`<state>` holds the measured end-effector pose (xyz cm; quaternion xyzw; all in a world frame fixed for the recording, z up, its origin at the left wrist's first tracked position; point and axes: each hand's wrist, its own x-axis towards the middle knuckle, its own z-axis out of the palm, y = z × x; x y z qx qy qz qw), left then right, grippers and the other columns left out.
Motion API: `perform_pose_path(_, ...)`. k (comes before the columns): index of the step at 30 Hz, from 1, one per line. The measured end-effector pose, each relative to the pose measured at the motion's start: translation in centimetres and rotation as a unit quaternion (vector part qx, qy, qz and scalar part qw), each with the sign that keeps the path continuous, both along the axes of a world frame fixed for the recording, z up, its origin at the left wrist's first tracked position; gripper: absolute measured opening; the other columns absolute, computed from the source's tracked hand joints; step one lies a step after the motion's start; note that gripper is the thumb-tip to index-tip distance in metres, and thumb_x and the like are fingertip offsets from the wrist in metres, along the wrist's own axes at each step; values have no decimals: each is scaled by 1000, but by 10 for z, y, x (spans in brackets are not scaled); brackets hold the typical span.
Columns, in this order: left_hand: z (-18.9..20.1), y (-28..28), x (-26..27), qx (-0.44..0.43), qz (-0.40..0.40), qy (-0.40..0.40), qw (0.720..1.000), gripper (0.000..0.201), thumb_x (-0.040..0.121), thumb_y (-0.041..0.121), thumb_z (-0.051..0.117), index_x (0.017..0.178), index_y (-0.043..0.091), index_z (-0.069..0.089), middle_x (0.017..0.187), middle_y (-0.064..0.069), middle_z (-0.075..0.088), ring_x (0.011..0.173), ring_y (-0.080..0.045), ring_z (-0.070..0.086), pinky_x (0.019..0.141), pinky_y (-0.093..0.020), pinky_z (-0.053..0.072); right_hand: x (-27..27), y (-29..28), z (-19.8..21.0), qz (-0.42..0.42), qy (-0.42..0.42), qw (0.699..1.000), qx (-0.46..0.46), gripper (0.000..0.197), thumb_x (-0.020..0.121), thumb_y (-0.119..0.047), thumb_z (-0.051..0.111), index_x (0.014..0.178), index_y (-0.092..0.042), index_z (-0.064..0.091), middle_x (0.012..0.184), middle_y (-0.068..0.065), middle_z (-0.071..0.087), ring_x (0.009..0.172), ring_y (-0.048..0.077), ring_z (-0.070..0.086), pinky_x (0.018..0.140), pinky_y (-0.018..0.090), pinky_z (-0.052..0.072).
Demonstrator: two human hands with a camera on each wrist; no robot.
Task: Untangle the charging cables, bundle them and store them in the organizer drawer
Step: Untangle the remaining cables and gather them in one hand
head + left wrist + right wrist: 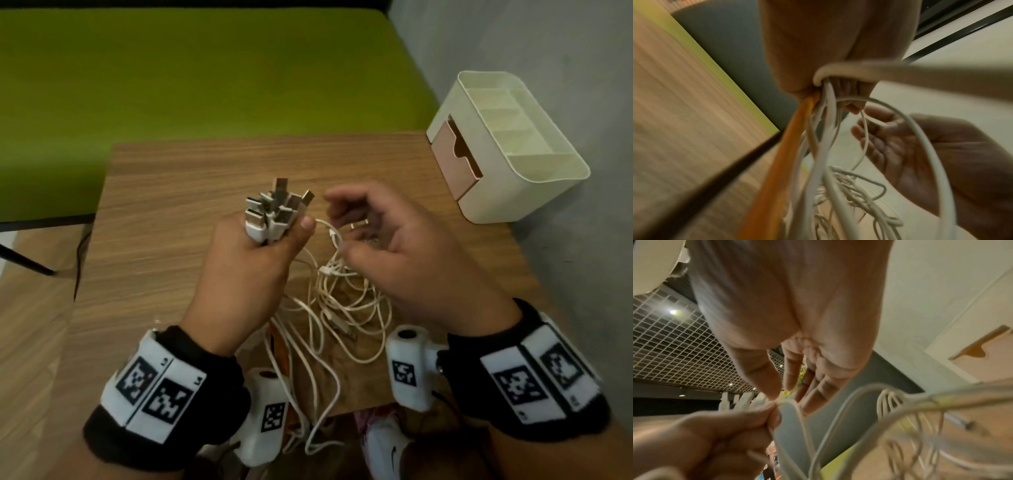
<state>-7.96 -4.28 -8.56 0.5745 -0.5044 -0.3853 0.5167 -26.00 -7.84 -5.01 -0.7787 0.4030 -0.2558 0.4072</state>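
The charging cables (329, 308) look light, limp and springy, so they will likely snag on one another and are best taken near the stiff plug ends; their loose loops hang from the fist, lie on the worktop (178, 240) and spill over its near edge; the left hand (246, 270) is raised in a fist, its grip clamped round the gathered plugs (274, 209); the right hand (404, 253) hovers just beside it, fingers loosely curled and apart, one strand looping near the thumb, whether touching cannot be told; farther off stands the organizer (534, 192), its drawer (448, 154) at the worktop's far right corner
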Motion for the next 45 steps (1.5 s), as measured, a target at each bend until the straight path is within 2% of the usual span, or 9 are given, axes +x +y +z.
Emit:
perform_pose_path(9, 16, 10, 17, -43, 116, 149, 981, 19, 93, 21, 63, 74, 20, 65, 56, 3, 41, 46, -10, 35, 45, -23, 32, -4, -13, -26, 3, 224, 974, -30, 9, 99, -30, 54, 103, -30, 62, 89, -19, 56, 81, -8, 51, 64, 7, 36)
perform_pose_path(14, 5, 1, 28, 75, 86, -100, 988, 19, 90, 20, 68, 71, 22, 67, 45, 11, 54, 42, -1, 47, 43, -14, 34, -6, -14, -18, -54, 110, 992, -4, 21, 99, -27, 55, 110, -28, 72, 86, -13, 68, 78, -2, 59, 63, 13, 44)
perform_pose_path(20, 14, 16, 3, -101, 46, -299, 948, 23, 90, 14, 68, 92, 36, 64, 69, 32, 53, 68, 23, 52, 58, 1, 35, -4, -15, -37, -8, 285, 945, -158, 28, 92, -25, 51, 95, -19, 78, 89, 1, 71, 87, 26, 64, 84, 40, 48)
perform_pose_path(22, 13, 19, -5, -154, 18, -259, 953, 33, 84, 11, 70, 103, 37, 61, 91, 38, 53, 81, 32, 50, 70, 4, 36, -3, -15, -38, 3, 326, 930, -168, 29, 89, -25, 50, 93, -21, 78, 87, 1, 69, 87, 27, 62, 85, 41, 45)
perform_pose_path(29, 12, 12, -10, -49, -10, -111, 993, 13, 80, 44, 63, 90, 38, 68, 81, 36, 67, 77, 17, 61, 65, -2, 38, -4, -15, -31, 10, 213, 966, -148, 25, 94, -30, 55, 107, -22, 76, 89, -7, 66, 89, 17, 61, 85, 40, 48)
perform_pose_path(33, -3, 3, -6, -39, -47, -126, 990, 14, 84, 31, 66, 92, 21, 73, 85, 18, 73, 80, 3, 67, 68, -15, 47, 0, -14, -20, 33, 76, 985, -153, 21, 95, -22, 59, 104, -14, 76, 83, -17, 59, 80, -2, 56, 72, 11, 38)
perform_pose_path(36, -6, 1, 0, -63, -20, -216, 974, 4, 85, 30, 64, 88, 29, 67, 78, 6, 71, 74, -14, 67, 63, -37, 50, 1, -12, -19, 23, 68, 988, -140, 14, 96, -19, 61, 96, -13, 73, 77, -18, 57, 74, -4, 54, 66, 8, 35)
perform_pose_path(39, 2, 3, 7, -83, 38, -254, 963, 9, 85, 35, 62, 83, 26, 65, 71, 8, 68, 69, -15, 66, 61, -32, 50, -3, -14, -24, -10, 169, 981, -100, 17, 97, -29, 58, 88, -17, 65, 71, -17, 52, 70, 0, 50, 64, 12, 34)
perform_pose_path(45, 13, 3, 24, -42, 125, 89, 987, 18, 88, 28, 65, 72, 20, 67, 58, -6, 47, 45, -13, 36, 46, -28, 31, -7, -18, -26, -43, 258, 963, -68, 22, 102, -39, 44, 102, -27, 62, 93, -18, 54, 92, 4, 48, 93, 41, 37)
